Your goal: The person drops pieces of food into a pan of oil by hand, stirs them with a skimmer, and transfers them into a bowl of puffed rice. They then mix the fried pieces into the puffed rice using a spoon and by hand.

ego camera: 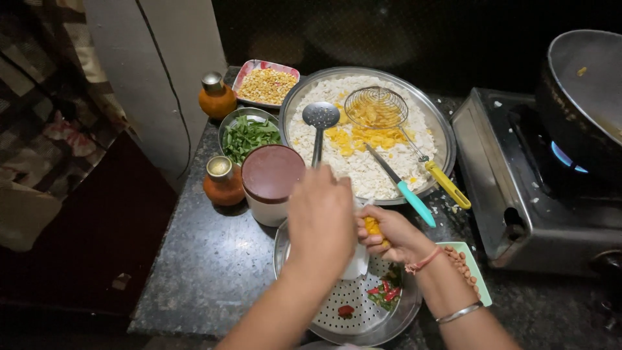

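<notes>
My left hand point(321, 217) sits back-up over the perforated steel plate point(350, 311), fingers curled down together around a white container point(358, 262) mostly hidden under it; I cannot tell how tight the grip is. My right hand point(395, 234) is pinched closed on a small yellow spoon point(373, 227) just right of that container, touching my left fingers. The plate is round, shiny, full of small holes, with red chilli bits point(389, 291) and green leaves on it. Behind the plate stands a white jar with a smooth brown lid point(272, 174), and left of that an orange bottle point(223, 183) with a metal cap; a second orange bottle point(216, 96) is farther back. A steel bowl of green leaves point(248, 135) and a pink tray of yellow lentils point(267, 84) are behind the jar. A big steel platter point(433, 116) of white flaked rice with yellow patches lies beyond the plate, holding a slotted ladle point(321, 116), a wire skimmer point(376, 107) with a yellow handle and a teal-handled knife point(405, 188). A green tray of peanuts point(470, 259) is right of the plate, partly behind my wrist. The counter point(207, 259) is dark speckled granite. A steel stove point(518, 194) at far right burns blue under a dark pan point(576, 97). The room is dim.
</notes>
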